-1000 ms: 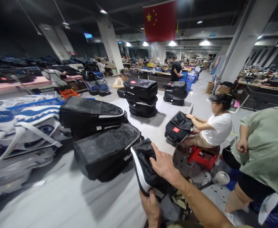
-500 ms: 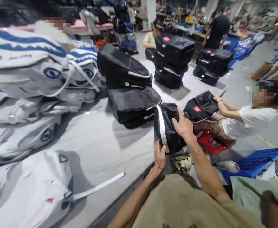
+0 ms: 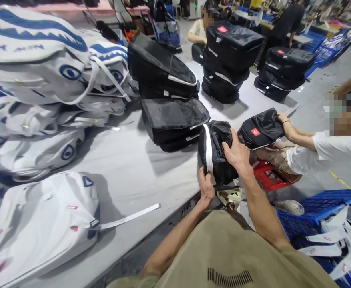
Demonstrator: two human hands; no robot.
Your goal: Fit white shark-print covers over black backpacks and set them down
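Observation:
A black backpack [image 3: 220,160] with a white zipper strip along its side is between my two hands at the table's near edge. My left hand [image 3: 206,184] grips its lower left edge by the white strip, thumb on top. My right hand [image 3: 237,150] lies over its upper right side, fingers bent around the dark fabric. Right beyond it, a co-worker's hands hold another black backpack [image 3: 261,130] with a red label. To the left, stacked black backpacks [image 3: 175,120] stand close to the one I hold.
White backpacks with blue trim [image 3: 34,52] are piled on the left of the pale table [image 3: 133,172]; one white backpack [image 3: 49,216] lies nearer. Taller black stacks [image 3: 229,60] stand behind. A red crate [image 3: 267,176] and a blue basket [image 3: 310,216] are at the right.
My view has shifted, so the scene sits a little higher and to the right. Both hands stay on the black backpack. More of the blue basket, with white straps in it, shows.

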